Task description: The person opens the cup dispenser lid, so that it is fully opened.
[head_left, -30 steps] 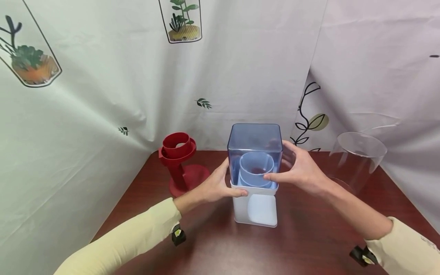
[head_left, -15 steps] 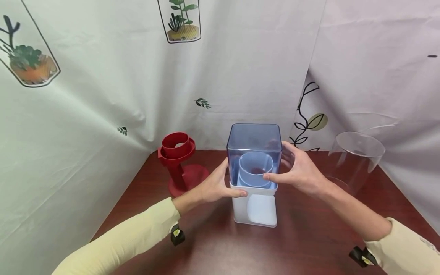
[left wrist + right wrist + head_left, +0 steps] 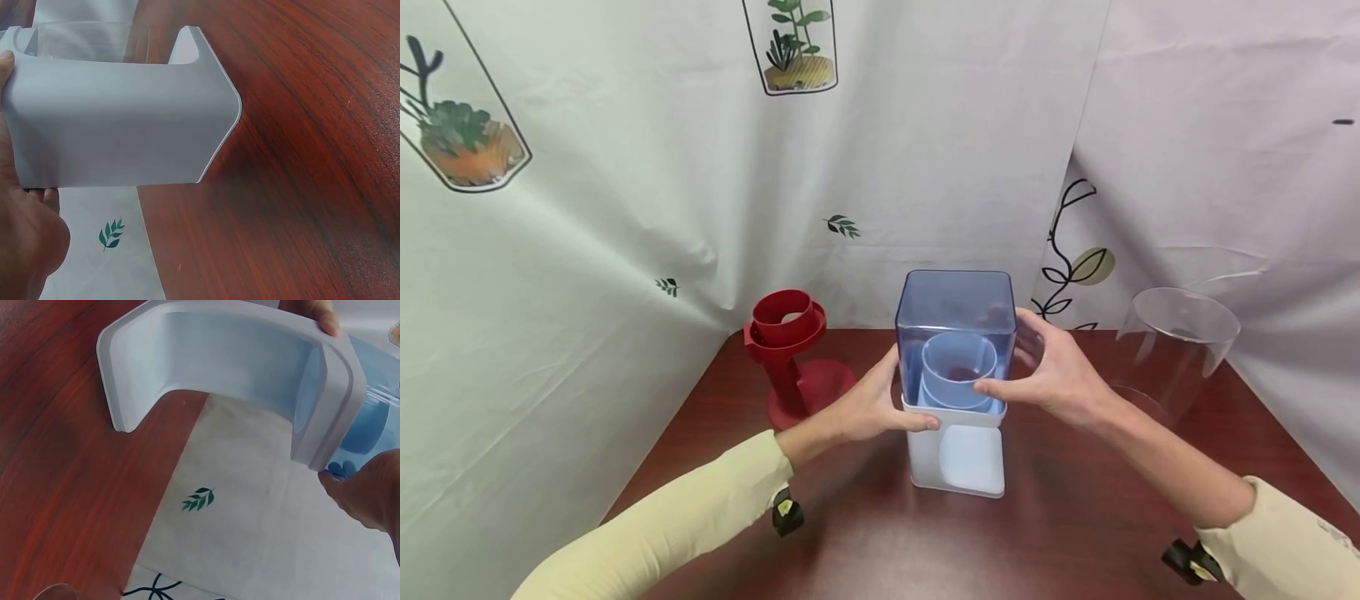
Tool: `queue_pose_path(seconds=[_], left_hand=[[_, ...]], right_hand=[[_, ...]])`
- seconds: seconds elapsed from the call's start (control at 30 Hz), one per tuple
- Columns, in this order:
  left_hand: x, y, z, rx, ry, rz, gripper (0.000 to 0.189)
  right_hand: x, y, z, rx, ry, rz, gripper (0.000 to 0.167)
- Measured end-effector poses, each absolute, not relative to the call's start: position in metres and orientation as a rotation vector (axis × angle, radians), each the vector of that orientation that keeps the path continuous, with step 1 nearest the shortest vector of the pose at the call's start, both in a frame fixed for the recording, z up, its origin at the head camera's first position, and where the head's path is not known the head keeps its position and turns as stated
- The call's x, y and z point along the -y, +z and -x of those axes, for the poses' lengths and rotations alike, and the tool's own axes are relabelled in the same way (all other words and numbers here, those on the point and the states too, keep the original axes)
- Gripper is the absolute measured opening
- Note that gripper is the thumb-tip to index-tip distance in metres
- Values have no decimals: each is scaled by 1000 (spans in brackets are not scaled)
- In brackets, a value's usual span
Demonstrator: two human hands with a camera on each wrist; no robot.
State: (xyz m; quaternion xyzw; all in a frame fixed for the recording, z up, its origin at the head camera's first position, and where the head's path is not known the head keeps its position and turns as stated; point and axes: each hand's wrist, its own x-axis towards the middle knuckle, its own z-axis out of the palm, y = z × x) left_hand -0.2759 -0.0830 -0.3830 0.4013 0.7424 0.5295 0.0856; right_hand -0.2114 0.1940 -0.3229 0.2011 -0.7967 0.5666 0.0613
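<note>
A white stand (image 3: 925, 454) with a scooped-out front stands on the table under a square, see-through blue container (image 3: 955, 296). Inside the container shows a round collar (image 3: 958, 392). My left hand (image 3: 876, 408) grips the stand's upper left side, its thumb across the front just below the container. On the other side, my right hand (image 3: 1056, 375) holds the blue container, thumb on the front and fingers behind the right wall. The right wrist view shows the stand's hollow front (image 3: 231, 356) and the right hand (image 3: 372, 490) at the container beside the stand's rim.
A red stand (image 3: 786, 358) with a ring top and round foot is at the back left. Toward the right is a clear cylinder (image 3: 1187, 333). The dark reddish table (image 3: 880, 542) meets a white printed curtain (image 3: 700, 167) behind and at both sides.
</note>
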Motion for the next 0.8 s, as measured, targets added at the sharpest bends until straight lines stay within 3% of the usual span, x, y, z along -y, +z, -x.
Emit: queue_pose_path(seconds=[0.43, 0.8], left_hand=[[82, -384, 277, -2222, 1559, -1189, 100], [84, -383, 275, -2240, 1551, -1189, 99]], right_hand=[[-197, -318, 209, 2451, 1778, -562, 91], [-196, -324, 213, 2393, 1686, -672, 89]])
